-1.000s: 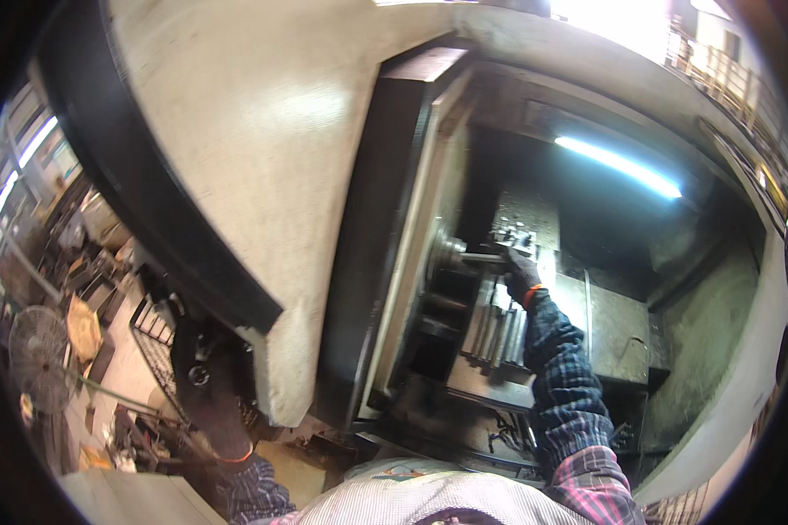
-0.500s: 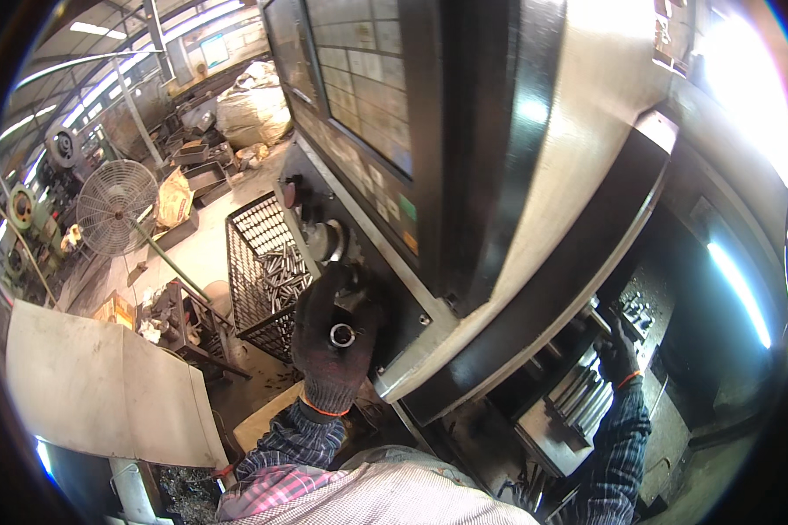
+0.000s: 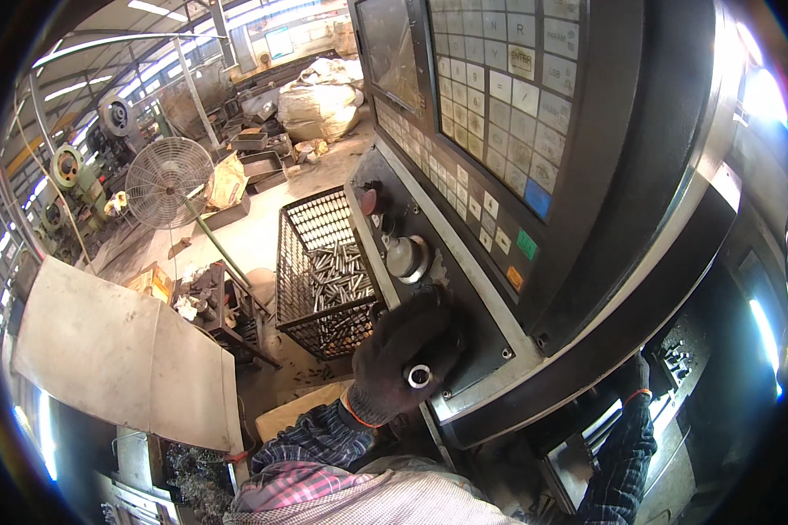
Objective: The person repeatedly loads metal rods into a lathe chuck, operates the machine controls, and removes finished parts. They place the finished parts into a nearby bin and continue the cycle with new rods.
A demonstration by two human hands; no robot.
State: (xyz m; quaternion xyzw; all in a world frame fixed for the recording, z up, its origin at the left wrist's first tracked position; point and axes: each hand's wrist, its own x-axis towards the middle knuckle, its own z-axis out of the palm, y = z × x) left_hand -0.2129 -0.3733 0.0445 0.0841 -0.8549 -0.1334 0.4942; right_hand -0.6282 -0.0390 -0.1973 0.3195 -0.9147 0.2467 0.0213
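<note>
Tube (image 3: 421,377) sitting clasped in left hand (image 3: 398,354), open end showing, panel knob (image 3: 407,259) just beyond; slackening grip could drop it. Right hand (image 3: 634,379) sitting inside machine (image 3: 643,306), grip unreadable. Crate (image 3: 328,313) holding metal pieces (image 3: 337,273) farther off.

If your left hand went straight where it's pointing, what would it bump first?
Probably the round silver knob on the black control panel, just ahead of the left hand; its fingertips are hidden, so the gap is unclear.

Floor (image 3: 258,234) carries blk mesh crate (image 3: 331,331) + small dk bits (image 3: 313,374), prob. metal.
</note>
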